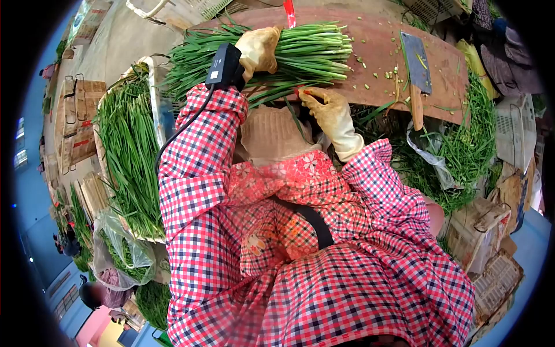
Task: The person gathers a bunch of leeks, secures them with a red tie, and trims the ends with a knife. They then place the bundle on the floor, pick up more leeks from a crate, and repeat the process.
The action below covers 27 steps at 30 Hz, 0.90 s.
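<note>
A thick bundle of garlic chives (315, 51) lies across the wooden board, cut stem ends pointing right and leaves spreading left. My left hand (258, 49), in a stained pale glove, is closed over the top of the bundle. My right hand (332, 115), gloved too, is just below the bundle at the board's near edge. Its thumb and forefinger pinch a small red bit, which looks like the end of a red strip (289, 13). That strip sticks out beyond the bundle's far side; its middle is hidden under the chives.
A cleaver (415, 72) with a wooden handle lies on the board (370, 34) among stem scraps, its handle overhanging the near edge. A crate of loose chives (130, 144) stands at left. Leafy trimmings (462, 150) pile up at right beside a white crate (515, 130).
</note>
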Each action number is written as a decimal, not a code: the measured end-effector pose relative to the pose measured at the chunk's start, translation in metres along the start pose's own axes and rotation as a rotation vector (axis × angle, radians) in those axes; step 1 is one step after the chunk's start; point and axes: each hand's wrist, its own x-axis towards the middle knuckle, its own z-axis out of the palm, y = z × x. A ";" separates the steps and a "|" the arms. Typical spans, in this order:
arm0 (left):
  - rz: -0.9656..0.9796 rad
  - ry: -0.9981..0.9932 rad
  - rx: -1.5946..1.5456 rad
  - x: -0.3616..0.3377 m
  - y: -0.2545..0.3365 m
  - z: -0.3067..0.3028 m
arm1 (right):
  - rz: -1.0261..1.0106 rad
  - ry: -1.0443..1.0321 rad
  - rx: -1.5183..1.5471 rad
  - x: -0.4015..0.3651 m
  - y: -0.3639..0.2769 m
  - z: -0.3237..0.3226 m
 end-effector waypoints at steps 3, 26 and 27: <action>-0.006 -0.018 0.020 -0.002 0.006 -0.008 | 0.015 0.001 0.038 0.006 0.017 -0.002; 0.037 0.005 0.013 -0.003 0.003 -0.006 | -0.746 -0.108 -0.667 -0.108 -0.036 -0.089; 0.045 0.010 0.010 -0.003 0.003 -0.007 | -0.749 -0.134 -0.673 -0.116 -0.038 -0.094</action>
